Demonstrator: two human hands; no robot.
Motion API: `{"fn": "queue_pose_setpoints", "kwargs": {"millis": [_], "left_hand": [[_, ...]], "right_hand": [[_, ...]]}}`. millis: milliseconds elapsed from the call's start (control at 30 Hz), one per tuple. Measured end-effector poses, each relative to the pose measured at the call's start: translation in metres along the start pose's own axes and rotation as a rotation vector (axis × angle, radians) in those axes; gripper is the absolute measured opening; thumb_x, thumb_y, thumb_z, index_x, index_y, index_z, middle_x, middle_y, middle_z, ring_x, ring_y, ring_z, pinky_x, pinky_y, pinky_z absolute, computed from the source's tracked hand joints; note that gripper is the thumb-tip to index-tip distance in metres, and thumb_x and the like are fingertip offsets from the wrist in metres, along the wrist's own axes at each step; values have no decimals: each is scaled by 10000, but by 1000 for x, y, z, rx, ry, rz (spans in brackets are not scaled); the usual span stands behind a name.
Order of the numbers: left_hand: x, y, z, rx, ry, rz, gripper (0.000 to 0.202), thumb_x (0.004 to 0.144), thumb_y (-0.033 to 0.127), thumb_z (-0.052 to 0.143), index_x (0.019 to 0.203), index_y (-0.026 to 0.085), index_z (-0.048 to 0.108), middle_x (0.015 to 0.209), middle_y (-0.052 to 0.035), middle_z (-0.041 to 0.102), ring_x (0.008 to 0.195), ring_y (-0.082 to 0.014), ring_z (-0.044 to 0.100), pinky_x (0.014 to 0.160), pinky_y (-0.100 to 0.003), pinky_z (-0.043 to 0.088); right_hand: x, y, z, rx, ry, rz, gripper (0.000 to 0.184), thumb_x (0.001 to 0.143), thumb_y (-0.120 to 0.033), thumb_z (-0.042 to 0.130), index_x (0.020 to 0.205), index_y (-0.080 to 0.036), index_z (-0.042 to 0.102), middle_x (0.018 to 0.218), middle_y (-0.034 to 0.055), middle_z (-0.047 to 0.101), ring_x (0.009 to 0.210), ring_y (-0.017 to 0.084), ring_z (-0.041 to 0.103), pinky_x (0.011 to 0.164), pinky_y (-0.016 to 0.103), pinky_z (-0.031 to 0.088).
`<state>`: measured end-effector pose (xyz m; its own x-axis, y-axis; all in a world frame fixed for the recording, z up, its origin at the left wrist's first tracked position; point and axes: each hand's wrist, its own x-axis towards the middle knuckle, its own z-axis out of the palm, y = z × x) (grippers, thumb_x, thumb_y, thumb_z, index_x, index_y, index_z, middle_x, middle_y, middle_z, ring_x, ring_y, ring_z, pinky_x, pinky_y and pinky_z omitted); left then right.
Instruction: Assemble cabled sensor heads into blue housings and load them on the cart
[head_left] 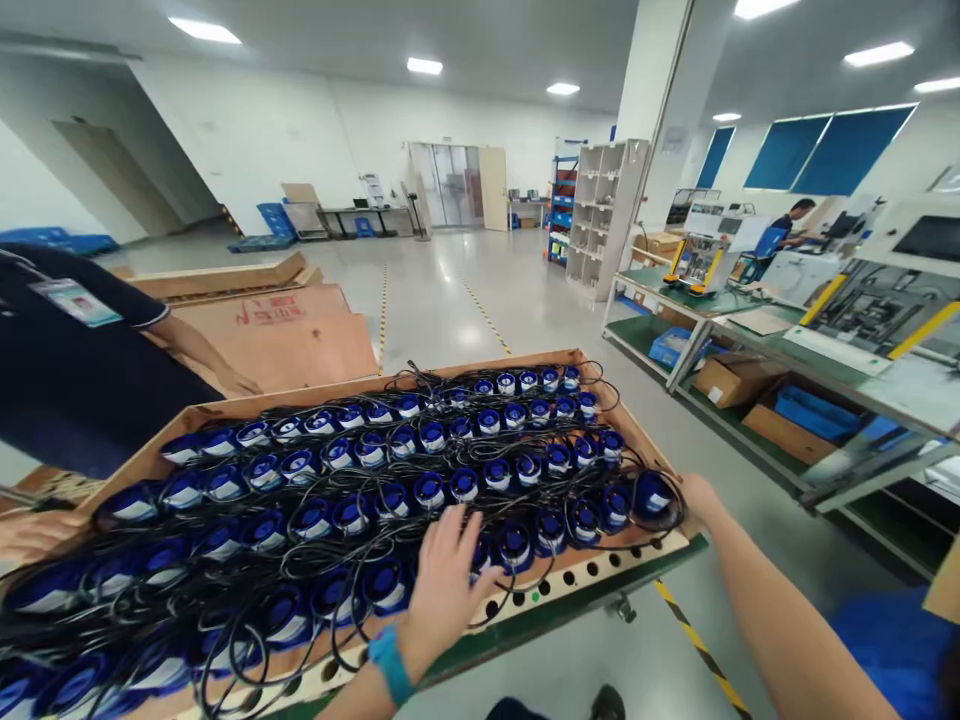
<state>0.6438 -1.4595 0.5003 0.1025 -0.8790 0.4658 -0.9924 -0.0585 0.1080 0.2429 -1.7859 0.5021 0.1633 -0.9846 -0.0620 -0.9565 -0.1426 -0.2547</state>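
A large wooden tray [630, 405] in front of me holds several rows of blue round motor-like units [514, 540] with white labels and coiled black cables [315, 550]. My left hand [448, 565], with a teal wristband [390, 665], is over the near row, its fingers stretched and apart. Nothing shows in it. At the tray's right front corner, my right hand [695, 500] rests against the rim beside the last blue unit [652, 495]. Its fingers are hidden, so their grip cannot be made out. A strip with round holes [592, 570] runs along the near side.
At left stands a person [82, 350] in dark clothing, one hand [236, 380] near the far rim; another hand [37, 535] touches the left end. Workbenches with machines [877, 310] line the right. Beyond are a wooden crate [277, 335], grey shelving [600, 215] and striped floor tape [694, 640].
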Motion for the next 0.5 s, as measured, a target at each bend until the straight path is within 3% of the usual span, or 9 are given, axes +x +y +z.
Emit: {"fn": "queue_pose_setpoints", "kwargs": {"millis": [133, 233, 333, 500], "left_hand": [[-28, -67, 7, 180, -28, -245, 734, 931, 552, 452, 1523, 119, 427, 1628, -200, 324, 1529, -363, 245, 1226, -582, 236], [-26, -93, 16, 213, -67, -308, 708, 929, 521, 410, 1526, 141, 428, 1659, -164, 272, 1545, -319, 227, 1215, -531, 292], [-12, -88, 30, 238, -44, -345, 700, 929, 521, 403, 1509, 134, 456, 1675, -161, 223, 1560, -319, 181, 1194, -521, 323], [31, -50, 54, 231, 39, -423, 666, 962, 535, 349, 1473, 140, 507, 1681, -176, 192, 1561, -343, 162, 1151, -560, 346]], "right_hand": [[58, -6, 0, 20, -39, -39, 457, 1019, -394, 407, 827, -157, 747, 901, 172, 743, 894, 260, 716, 725, 271, 490], [97, -15, -5, 25, -35, -91, 474, 1024, -421, 419, 806, -153, 742, 879, 174, 736, 878, 260, 712, 728, 274, 481], [138, -20, -12, 13, -29, -129, 510, 1036, -457, 390, 821, -158, 744, 845, 154, 731, 832, 246, 706, 715, 275, 474], [213, -16, -27, -82, -5, -176, 533, 1032, -490, 390, 800, -153, 732, 822, 147, 719, 825, 239, 688, 690, 265, 457]]}}
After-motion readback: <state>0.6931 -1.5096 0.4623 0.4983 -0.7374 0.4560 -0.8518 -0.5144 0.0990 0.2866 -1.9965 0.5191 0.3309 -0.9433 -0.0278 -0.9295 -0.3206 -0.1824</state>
